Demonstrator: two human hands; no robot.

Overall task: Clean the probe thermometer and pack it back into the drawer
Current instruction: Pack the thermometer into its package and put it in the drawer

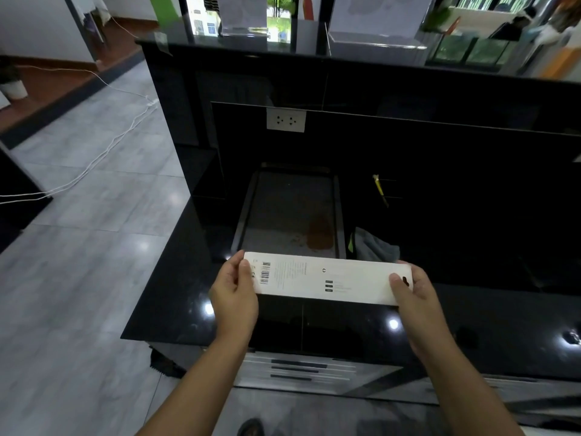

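A long white cardboard box [323, 278] with a barcode and small print is held level above the glossy black counter [176, 297]. My left hand [234, 294] grips its left end and my right hand [412, 294] grips its right end. No probe thermometer shows; whether it lies inside the box cannot be told. Just beyond the box a grey cloth [375, 247] lies crumpled on the counter. Below the counter's front edge is a drawer front [301, 369] with dark stripes.
A recessed metal tray [292, 212] with a brown stain is set into the counter behind the box. A yellow-tipped tool [379, 187] lies to its right. A wall socket [286, 120] sits on the black back panel. White cables [103, 152] run across the grey floor at left.
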